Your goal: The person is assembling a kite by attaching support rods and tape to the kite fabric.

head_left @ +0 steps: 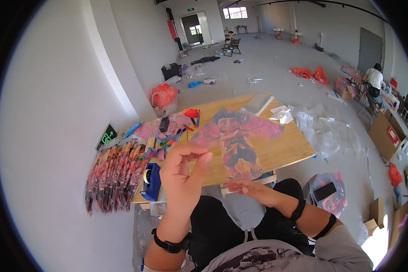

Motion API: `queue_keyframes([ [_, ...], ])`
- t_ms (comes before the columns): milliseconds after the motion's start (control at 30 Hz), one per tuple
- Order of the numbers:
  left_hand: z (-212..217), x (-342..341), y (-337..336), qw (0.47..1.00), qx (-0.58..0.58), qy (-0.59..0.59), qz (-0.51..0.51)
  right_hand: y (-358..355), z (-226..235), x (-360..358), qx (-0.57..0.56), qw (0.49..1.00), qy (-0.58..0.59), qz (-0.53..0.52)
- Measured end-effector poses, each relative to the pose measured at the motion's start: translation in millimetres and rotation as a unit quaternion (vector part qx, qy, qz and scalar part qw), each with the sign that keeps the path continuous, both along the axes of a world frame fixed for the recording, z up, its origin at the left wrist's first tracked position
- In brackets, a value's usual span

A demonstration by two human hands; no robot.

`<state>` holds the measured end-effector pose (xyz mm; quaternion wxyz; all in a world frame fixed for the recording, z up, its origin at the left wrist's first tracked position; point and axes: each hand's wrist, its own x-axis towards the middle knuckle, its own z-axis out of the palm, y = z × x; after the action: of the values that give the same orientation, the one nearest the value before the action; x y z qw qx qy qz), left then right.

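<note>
A thin printed kite (233, 136) with a cartoon figure and pink wing-like sides lies spread on the wooden table (285, 152). My left hand (186, 170) is raised over its near left part, fingers curled and thumb brought close to the fingertips. Whatever sits in that pinch, if anything, is too small to make out. By the kite's lower end, at the table's near edge, my right hand (256, 190) is held flat with fingers stretched out and nothing in it. A blue tape dispenser (152, 182) stands left of my left hand.
Several packed printed sheets (113, 174) hang over the table's left end. Clear plastic packets (257, 104) lie at its far edge. A phone (325, 191) rests on a printed sheet at the right. Plastic wrap (322, 129) and cardboard boxes (387, 136) litter the floor; another person (374, 84) sits far right.
</note>
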<state>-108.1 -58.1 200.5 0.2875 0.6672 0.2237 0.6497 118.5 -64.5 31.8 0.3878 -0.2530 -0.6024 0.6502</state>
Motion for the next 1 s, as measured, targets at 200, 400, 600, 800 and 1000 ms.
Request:
queue_keyframes([
  [200, 12.6, -3.1, 0.8, 1.0, -0.018, 0.016, -0.004, -16.5, -69.0, -1.6, -0.004, 0.992, -0.119, 0.047],
  [400, 19.2, -3.3, -0.2, 0.999, -0.039, 0.014, -0.007, -29.8, -103.1, -13.7, -0.003, 0.981, -0.183, 0.058],
  [600, 25.5, -3.4, 2.9, 0.999, -0.014, 0.026, 0.013, -23.8, -117.0, -20.1, -0.02, 0.973, -0.211, 0.085],
  [800, 38.3, -6.0, 12.6, 1.0, -0.022, 0.011, -0.004, -29.0, -121.0, -7.8, -0.001, 0.98, -0.199, 0.008],
  [1000, 48.6, -0.9, 23.6, 0.999, -0.019, 0.016, 0.021, -43.4, -105.1, 9.7, -0.018, 0.989, -0.142, -0.042],
])
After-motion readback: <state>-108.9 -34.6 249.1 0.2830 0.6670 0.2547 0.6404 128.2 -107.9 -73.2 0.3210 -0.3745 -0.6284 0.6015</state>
